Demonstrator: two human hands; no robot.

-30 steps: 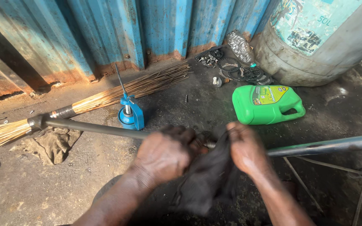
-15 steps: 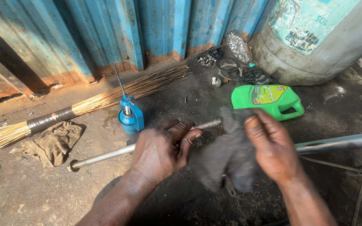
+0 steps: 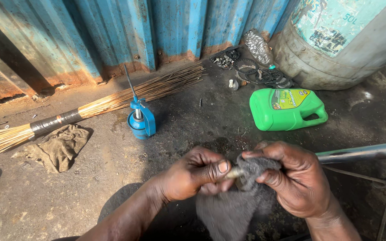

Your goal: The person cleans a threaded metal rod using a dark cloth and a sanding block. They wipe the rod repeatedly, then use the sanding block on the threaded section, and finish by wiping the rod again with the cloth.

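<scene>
- The left hand (image 3: 193, 176) is pinching the near end of the long grey metal rod (image 3: 362, 152) between thumb and fingers, just left of the dark grey cloth (image 3: 235, 205).
- The right hand (image 3: 291, 178) is clamping that cloth around the rod, which is running off to the right.
- Farther off, a green plastic jug (image 3: 287, 109), a blue oil can (image 3: 141, 120) and a straw broom (image 3: 90, 107) are lying on the stained concrete ground (image 3: 68, 196) by a blue corrugated wall (image 3: 112, 31).

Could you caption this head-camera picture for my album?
Both hands, left and right, wrap a grey rag round a metal rod's end.
</scene>
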